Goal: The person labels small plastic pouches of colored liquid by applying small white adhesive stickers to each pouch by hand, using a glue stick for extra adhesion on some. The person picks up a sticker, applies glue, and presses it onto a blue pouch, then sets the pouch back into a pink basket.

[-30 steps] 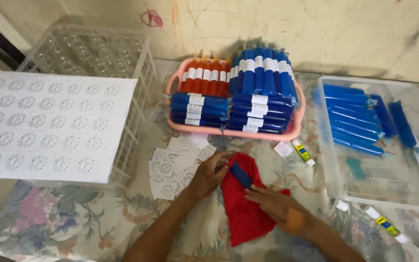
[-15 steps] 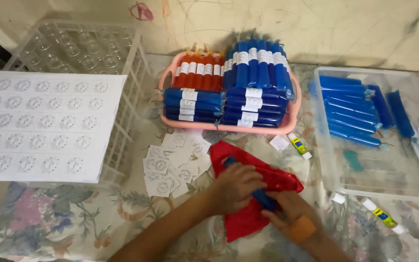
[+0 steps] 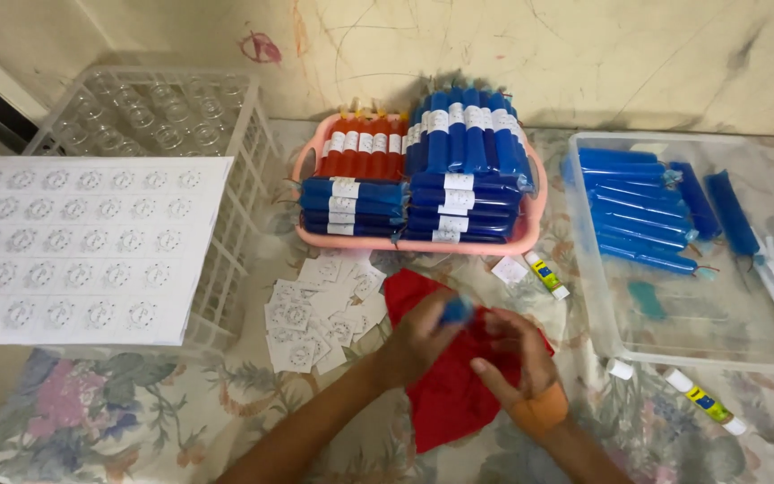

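Red cloth (image 3: 445, 394) lies crumpled on the floral-covered table (image 3: 91, 421), near its front edge, about midway along. Both hands work over it. Left hand (image 3: 418, 336) is closed on a small blue tube (image 3: 455, 311), pinched at the fingertips just above the cloth. Right hand (image 3: 512, 354) rests on the cloth with fingers curled loosely, just beside the tube; whether it grips the tube or the cloth cannot be told. An orange band (image 3: 539, 408) sits at the right wrist.

Left of the cloth: a loose pile of cut white paper labels (image 3: 320, 314), touching the cloth's edge. Right of the cloth: one glue stick (image 3: 546, 273) close to the pink basket, a second glue stick (image 3: 700, 401) toward the front right corner.

Further back, centre: pink basket (image 3: 302, 235) holding stacked blue tubes with white bands, plus a row of orange-red tubes (image 3: 365, 154) standing at its back left.

Right side: clear plastic tray (image 3: 700, 354) with more blue tubes (image 3: 638, 206) laid in its far half.

Left side: white wire rack (image 3: 235, 251) holding clear glass bottles, with a sheet of uncut labels (image 3: 73, 246) laid across its near part.
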